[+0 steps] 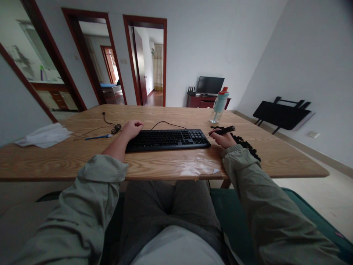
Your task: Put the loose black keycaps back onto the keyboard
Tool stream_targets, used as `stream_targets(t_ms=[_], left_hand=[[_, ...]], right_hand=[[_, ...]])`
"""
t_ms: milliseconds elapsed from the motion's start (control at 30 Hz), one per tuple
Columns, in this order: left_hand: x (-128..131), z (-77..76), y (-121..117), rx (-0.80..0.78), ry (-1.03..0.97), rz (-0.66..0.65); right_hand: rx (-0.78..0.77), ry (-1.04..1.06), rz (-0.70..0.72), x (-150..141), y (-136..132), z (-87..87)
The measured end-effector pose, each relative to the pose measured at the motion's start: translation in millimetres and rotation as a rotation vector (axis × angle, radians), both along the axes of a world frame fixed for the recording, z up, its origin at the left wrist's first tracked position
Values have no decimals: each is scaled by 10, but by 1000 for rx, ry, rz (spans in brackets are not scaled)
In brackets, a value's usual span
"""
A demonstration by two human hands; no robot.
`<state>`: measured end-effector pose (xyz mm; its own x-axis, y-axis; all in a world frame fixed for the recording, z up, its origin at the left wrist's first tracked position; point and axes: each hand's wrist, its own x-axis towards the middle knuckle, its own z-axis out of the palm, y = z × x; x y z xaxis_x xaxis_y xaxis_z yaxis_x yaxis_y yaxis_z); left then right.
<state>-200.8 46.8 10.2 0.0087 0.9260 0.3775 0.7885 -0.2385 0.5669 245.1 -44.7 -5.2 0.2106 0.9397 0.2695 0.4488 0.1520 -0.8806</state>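
Observation:
A black keyboard lies on the wooden table straight in front of me. My left hand rests at the keyboard's left end with its fingers curled in a loose fist, touching the upper left corner. Just off the keyboard's right end, my right hand is closed round a slim black object that looks like a brush or comb. A black frilled strip lies on the table by my right wrist.
A water bottle with a red cap stands behind the keyboard on the right. A blue pen, a coiled black cable and white paper lie to the left. A folded black table leans on the right wall.

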Motion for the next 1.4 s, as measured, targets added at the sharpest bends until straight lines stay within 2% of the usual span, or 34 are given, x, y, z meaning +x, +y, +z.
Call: stream_targets(t_ms=[233, 633, 867, 1133, 1400], left_hand=[[12, 4, 1, -5, 8, 3], [28, 20, -28, 0, 6, -18], [44, 35, -47, 2, 18, -11], [43, 13, -41, -1, 32, -21], [83, 36, -82, -34, 29, -17]], right_hand=[[133, -128, 41, 48, 79, -72], [188, -133, 15, 93, 121, -138], [157, -110, 7, 65, 104, -108], [9, 98, 45, 1, 213, -35], [27, 80, 118, -2, 332, 6]])
